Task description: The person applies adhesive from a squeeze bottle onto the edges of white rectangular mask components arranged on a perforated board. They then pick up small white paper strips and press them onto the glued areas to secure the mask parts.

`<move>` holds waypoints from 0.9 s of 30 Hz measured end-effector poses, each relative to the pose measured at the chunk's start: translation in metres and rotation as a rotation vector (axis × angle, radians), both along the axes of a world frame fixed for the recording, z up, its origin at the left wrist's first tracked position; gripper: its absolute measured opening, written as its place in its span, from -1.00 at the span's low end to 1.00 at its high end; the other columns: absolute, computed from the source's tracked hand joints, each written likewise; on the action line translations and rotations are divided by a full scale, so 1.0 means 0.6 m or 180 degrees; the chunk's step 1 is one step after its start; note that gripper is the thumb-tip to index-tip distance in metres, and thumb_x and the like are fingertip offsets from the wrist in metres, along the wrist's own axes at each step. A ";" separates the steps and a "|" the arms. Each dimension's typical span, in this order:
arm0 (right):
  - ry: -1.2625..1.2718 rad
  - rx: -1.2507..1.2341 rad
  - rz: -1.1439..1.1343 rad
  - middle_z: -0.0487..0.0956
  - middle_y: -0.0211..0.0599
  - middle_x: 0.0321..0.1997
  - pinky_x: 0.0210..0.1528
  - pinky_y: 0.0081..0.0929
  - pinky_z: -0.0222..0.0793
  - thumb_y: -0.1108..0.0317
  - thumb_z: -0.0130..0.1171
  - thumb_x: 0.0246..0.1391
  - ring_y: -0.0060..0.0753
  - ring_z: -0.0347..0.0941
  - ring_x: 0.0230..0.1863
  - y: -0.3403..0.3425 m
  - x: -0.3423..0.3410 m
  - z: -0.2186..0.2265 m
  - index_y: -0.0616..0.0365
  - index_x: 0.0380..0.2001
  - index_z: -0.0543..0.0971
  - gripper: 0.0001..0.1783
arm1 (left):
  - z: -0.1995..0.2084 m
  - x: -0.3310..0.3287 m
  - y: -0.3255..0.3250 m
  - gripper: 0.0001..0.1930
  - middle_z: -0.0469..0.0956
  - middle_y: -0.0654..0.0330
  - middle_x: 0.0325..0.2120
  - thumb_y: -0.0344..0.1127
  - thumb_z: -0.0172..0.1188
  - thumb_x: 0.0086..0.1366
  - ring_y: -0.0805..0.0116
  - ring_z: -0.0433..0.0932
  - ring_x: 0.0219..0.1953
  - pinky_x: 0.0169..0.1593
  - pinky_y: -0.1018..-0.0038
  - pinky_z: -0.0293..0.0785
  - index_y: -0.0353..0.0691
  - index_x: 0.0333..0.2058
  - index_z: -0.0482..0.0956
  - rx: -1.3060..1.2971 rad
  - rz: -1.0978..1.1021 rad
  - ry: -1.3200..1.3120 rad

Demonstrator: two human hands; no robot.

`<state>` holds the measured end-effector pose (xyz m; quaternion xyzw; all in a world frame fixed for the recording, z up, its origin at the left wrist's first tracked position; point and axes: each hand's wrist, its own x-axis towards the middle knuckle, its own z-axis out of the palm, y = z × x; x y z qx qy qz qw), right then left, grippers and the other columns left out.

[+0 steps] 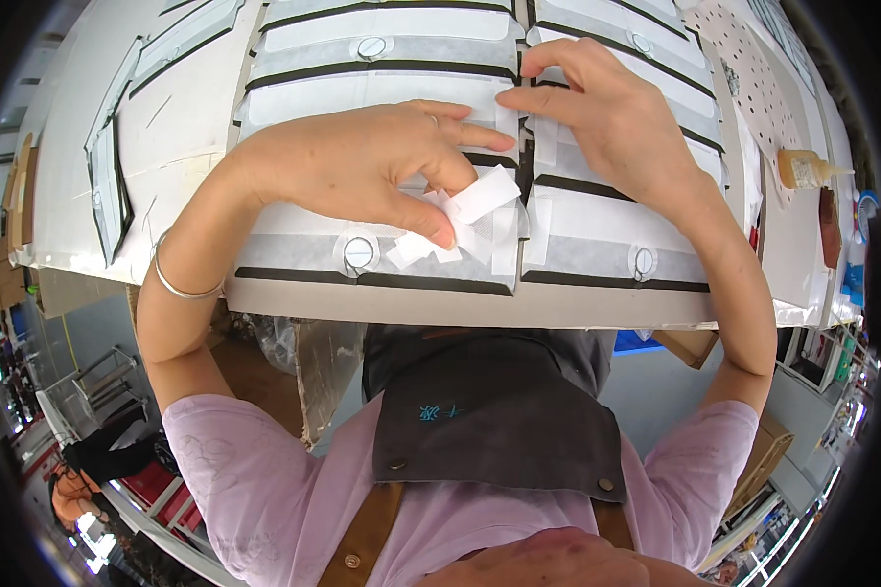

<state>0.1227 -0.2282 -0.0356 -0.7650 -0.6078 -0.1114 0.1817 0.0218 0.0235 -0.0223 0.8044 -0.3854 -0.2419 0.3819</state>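
My left hand (362,166) is over the near left panel, its thumb and index finger closed on a bunch of small white paper pieces (485,196). Its other fingers stretch toward the gap between the two columns. Across that gap is my right hand (607,117), thumb and index finger apart, nothing visible in them. One of its fingertips is at the right edge of a left-column panel (303,103). The flat white-and-grey panels have black edge strips and lie in rows. A round white button (359,253) sits on the near left panel, another button (643,262) on the near right one.
The pale work table (460,311) has its front edge just before my body. More black-edged pieces (108,191) lie at the left. At the right are a perforated board (744,73) and a small bottle of yellowish liquid (803,169) with a nozzle. Cardboard (328,372) stands below the table.
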 end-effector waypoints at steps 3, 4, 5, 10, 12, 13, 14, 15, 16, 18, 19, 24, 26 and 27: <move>-0.0430 -0.0183 0.0168 0.53 -0.49 -0.04 -0.09 -0.41 0.50 0.49 0.22 -0.07 -0.35 0.48 -0.07 0.000 0.001 -0.002 -0.03 -0.13 0.72 -0.63 | 0.000 0.004 0.002 -0.75 0.67 0.03 0.02 -0.12 0.43 0.20 0.12 0.28 0.43 0.53 0.00 -0.11 -0.18 -0.30 0.78 0.0036 -0.0026 -0.0028; -0.0556 -0.0222 0.0207 0.52 -0.49 -0.04 -0.08 -0.43 0.49 0.47 0.22 -0.07 -0.37 0.48 -0.06 -0.001 0.002 -0.003 -0.02 -0.11 0.71 -0.62 | 0.000 0.005 0.002 -0.75 0.66 0.01 0.03 -0.11 0.43 0.20 0.12 0.29 0.43 0.53 0.00 -0.11 -0.18 -0.31 0.78 0.0077 -0.0041 -0.0044; -0.0630 -0.0297 0.0184 0.52 -0.49 -0.04 -0.07 -0.45 0.48 0.45 0.21 -0.06 -0.38 0.47 -0.06 -0.004 0.001 -0.002 0.00 -0.10 0.70 -0.61 | -0.001 0.005 0.002 -0.74 0.65 -0.01 0.04 -0.11 0.43 0.20 0.12 0.29 0.43 0.53 0.01 -0.11 -0.18 -0.31 0.77 0.0037 0.0000 -0.0025; -0.0754 -0.0483 0.0068 0.52 -0.50 -0.02 -0.07 -0.47 0.45 0.42 0.21 -0.04 -0.42 0.45 -0.04 -0.012 -0.011 -0.006 0.08 -0.03 0.67 -0.58 | -0.002 -0.001 0.012 -0.75 0.60 -0.05 0.12 -0.14 0.45 0.19 0.09 0.31 0.41 0.50 0.04 0.00 -0.21 -0.32 0.77 0.0139 0.0031 -0.0077; -0.0687 -0.0406 0.0019 0.52 -0.50 -0.01 -0.06 -0.46 0.45 0.42 0.20 -0.04 -0.42 0.45 -0.03 -0.013 -0.015 -0.006 0.08 -0.03 0.67 -0.58 | 0.012 -0.009 0.008 -0.77 0.57 -0.04 0.16 -0.19 0.45 0.19 0.06 0.35 0.39 0.47 0.08 0.08 -0.24 -0.30 0.76 -0.0053 0.0356 0.0124; -0.0658 -0.0365 -0.0004 0.52 -0.50 0.00 -0.06 -0.45 0.45 0.42 0.20 -0.03 -0.42 0.45 -0.03 -0.014 -0.018 -0.004 0.08 -0.03 0.67 -0.58 | 0.017 -0.012 0.006 -0.77 0.55 -0.04 0.18 -0.22 0.45 0.19 0.05 0.36 0.37 0.45 0.10 0.12 -0.26 -0.29 0.76 -0.0147 0.0521 0.0220; -0.0651 -0.0437 0.0011 0.52 -0.51 0.01 -0.05 -0.45 0.45 0.43 0.20 -0.04 -0.42 0.46 -0.02 -0.017 -0.023 -0.003 0.08 -0.03 0.67 -0.58 | 0.018 -0.012 0.004 -0.78 0.55 -0.02 0.18 -0.25 0.45 0.19 0.05 0.38 0.35 0.44 0.13 0.15 -0.27 -0.28 0.75 -0.0111 0.0727 0.0117; -0.0651 -0.0504 0.0036 0.52 -0.51 0.03 -0.05 -0.44 0.45 0.44 0.20 -0.04 -0.43 0.46 -0.01 -0.021 -0.029 -0.001 0.07 -0.02 0.67 -0.57 | 0.018 -0.012 0.002 -0.79 0.56 0.00 0.18 -0.28 0.45 0.20 0.05 0.41 0.32 0.42 0.15 0.17 -0.28 -0.28 0.75 -0.0072 0.0944 0.0007; -0.0651 -0.0571 0.0061 0.52 -0.51 0.04 -0.04 -0.44 0.44 0.45 0.19 -0.04 -0.43 0.46 -0.01 -0.023 -0.031 0.000 0.06 -0.02 0.67 -0.57 | 0.011 -0.014 -0.001 -0.78 0.58 0.03 0.01 -0.25 0.42 0.23 0.09 0.44 0.09 0.44 0.14 0.15 -0.30 -0.28 0.72 -0.0193 0.1112 -0.0151; -0.0510 -0.0411 0.0107 0.54 -0.45 0.00 -0.09 -0.44 0.44 0.48 0.21 0.00 -0.37 0.48 -0.07 -0.024 -0.026 0.001 0.05 -0.02 0.66 -0.59 | -0.005 -0.016 -0.006 -0.74 0.64 0.09 -0.32 -0.20 0.35 0.28 0.17 0.50 -0.38 0.48 0.14 0.12 -0.33 -0.29 0.65 -0.0431 0.1443 -0.0478; -0.0439 -0.0331 0.0132 0.54 -0.42 -0.01 -0.12 -0.44 0.44 0.50 0.21 0.02 -0.35 0.49 -0.10 -0.023 -0.023 0.002 0.05 -0.02 0.66 -0.60 | -0.007 -0.016 -0.009 -0.75 0.64 0.08 -0.32 -0.21 0.35 0.28 0.16 0.49 -0.39 0.48 0.12 0.11 -0.33 -0.30 0.65 -0.0412 0.1539 -0.0552; 0.2524 0.0450 -0.0363 0.58 -0.50 -0.33 -0.25 -0.54 0.37 0.37 0.32 0.16 -0.55 0.46 -0.31 0.007 -0.024 0.042 0.10 -0.15 0.69 -0.82 | 0.016 0.000 -0.028 -0.75 0.66 0.09 -0.04 -0.25 0.37 0.27 0.17 0.53 0.09 0.47 0.17 0.10 -0.30 -0.19 0.71 0.0246 0.1625 -0.0318; 0.3000 0.0555 -0.0447 0.58 -0.56 -0.40 -0.27 -0.60 0.34 0.29 0.36 0.18 -0.66 0.43 -0.34 0.013 -0.013 0.041 0.12 -0.23 0.70 -0.83 | 0.012 0.005 -0.032 -0.76 0.66 0.07 0.00 -0.23 0.38 0.26 0.13 0.53 0.13 0.48 0.14 0.09 -0.30 -0.24 0.70 0.0314 0.1673 -0.0390; 0.3089 0.0712 -0.0401 0.59 -0.59 -0.41 -0.27 -0.63 0.33 0.25 0.38 0.17 -0.72 0.42 -0.34 0.015 -0.002 0.031 0.12 -0.26 0.70 -0.82 | 0.013 0.007 -0.035 -0.76 0.66 0.06 0.02 -0.22 0.39 0.26 0.10 0.52 0.16 0.48 0.13 0.09 -0.29 -0.28 0.69 0.0333 0.1703 -0.0400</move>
